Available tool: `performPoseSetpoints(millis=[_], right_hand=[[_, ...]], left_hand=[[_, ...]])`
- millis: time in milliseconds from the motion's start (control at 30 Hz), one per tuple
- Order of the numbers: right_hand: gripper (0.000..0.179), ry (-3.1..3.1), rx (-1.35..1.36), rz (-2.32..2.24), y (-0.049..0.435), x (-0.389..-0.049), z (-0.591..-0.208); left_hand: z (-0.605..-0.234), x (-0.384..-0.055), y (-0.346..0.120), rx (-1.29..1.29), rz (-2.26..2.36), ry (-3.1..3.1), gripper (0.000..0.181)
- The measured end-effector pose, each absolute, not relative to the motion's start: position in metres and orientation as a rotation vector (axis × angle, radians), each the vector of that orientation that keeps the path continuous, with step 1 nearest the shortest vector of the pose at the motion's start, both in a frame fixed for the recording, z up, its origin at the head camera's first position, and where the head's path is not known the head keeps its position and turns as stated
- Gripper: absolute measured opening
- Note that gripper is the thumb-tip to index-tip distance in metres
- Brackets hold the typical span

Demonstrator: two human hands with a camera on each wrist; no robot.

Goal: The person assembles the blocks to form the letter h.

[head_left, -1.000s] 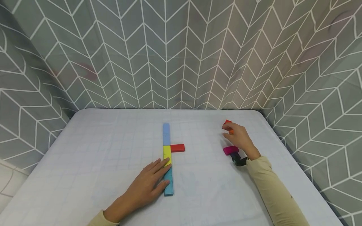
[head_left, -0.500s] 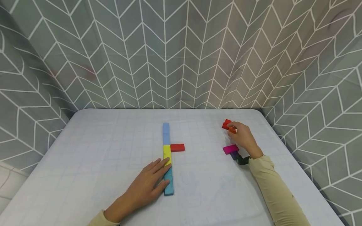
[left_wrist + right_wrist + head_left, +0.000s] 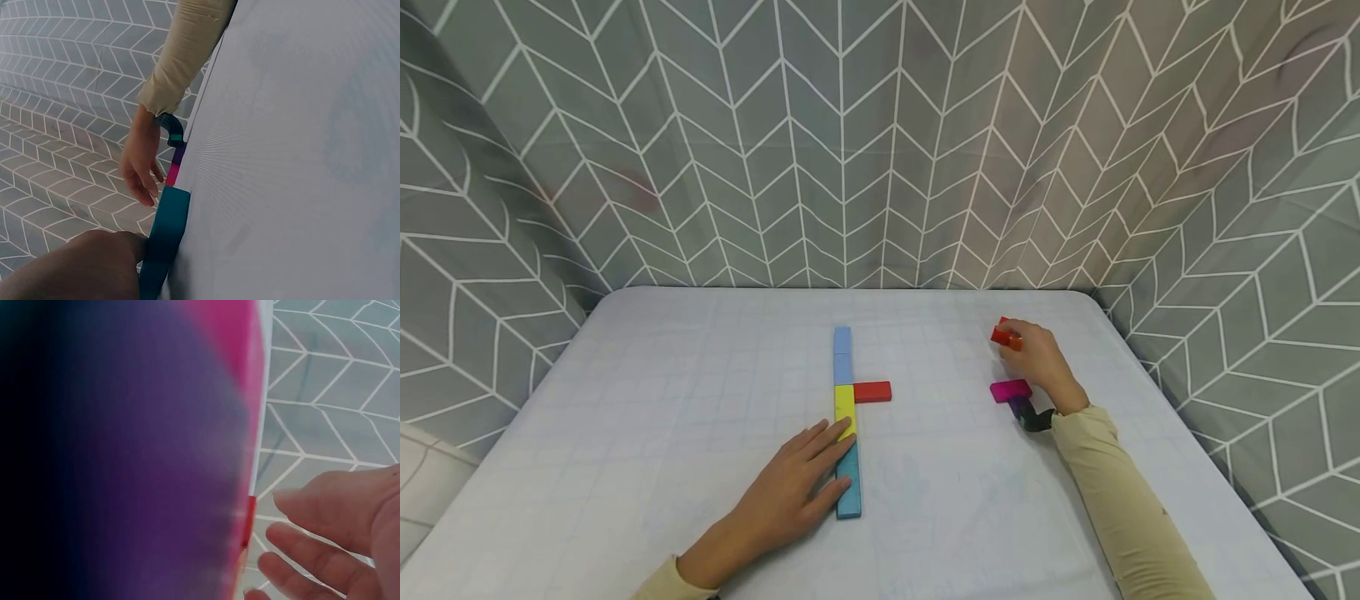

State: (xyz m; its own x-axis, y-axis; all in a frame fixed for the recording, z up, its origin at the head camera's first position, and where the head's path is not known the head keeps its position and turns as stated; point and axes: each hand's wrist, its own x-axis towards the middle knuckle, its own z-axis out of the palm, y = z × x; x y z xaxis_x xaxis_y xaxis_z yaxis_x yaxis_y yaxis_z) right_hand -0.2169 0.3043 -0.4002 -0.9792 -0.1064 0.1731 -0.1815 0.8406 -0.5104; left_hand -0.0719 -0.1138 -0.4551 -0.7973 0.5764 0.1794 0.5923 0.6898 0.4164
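Note:
My left hand (image 3: 797, 487) lies with fairly straight fingers across a row of flat blocks, touching a yellow block (image 3: 844, 404) and a teal block (image 3: 849, 496). Light blue blocks (image 3: 842, 354) continue the row at the far end, and a red block (image 3: 872, 392) juts rightward from the yellow one. At the right, my right hand (image 3: 1040, 357) hovers over an orange block (image 3: 1015, 342) and red blocks (image 3: 999, 335). In the right wrist view its thumb and fingers (image 3: 312, 550) are apart, with nothing seen between them.
A magenta block (image 3: 1010, 390) and a dark purple block (image 3: 1019, 407) lie below the right hand. Beside the right wrist is a black curved thing (image 3: 1037, 419). A patterned grey curtain (image 3: 880, 150) stands behind the white table (image 3: 715, 358).
The right hand shifted slightly right from the red blocks, then back left over the orange and red ones. The left hand has stayed on the row.

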Motion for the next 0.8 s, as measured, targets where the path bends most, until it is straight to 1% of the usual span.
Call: performPoseSetpoints(millis=[267, 533, 800], right_hand=[[0.039, -2.936, 0.292, 0.709, 0.3104, -0.2175, -0.4104], [0.034, -2.980, 0.247, 0.565, 0.3048, -0.2150, -0.4093], [0.035, -2.987, 0.233, 0.614, 0.3083, -0.2116, -0.4058]], left_hand=[[-0.4559, -0.0712, -0.1141, -0.994, -0.726, -2.846, 0.059], [-0.4551, -0.0706, -0.1142, -0.985, -0.749, -2.856, 0.059], [-0.4529, -0.0712, -0.1130, -0.982, -0.724, -2.873, 0.060]])
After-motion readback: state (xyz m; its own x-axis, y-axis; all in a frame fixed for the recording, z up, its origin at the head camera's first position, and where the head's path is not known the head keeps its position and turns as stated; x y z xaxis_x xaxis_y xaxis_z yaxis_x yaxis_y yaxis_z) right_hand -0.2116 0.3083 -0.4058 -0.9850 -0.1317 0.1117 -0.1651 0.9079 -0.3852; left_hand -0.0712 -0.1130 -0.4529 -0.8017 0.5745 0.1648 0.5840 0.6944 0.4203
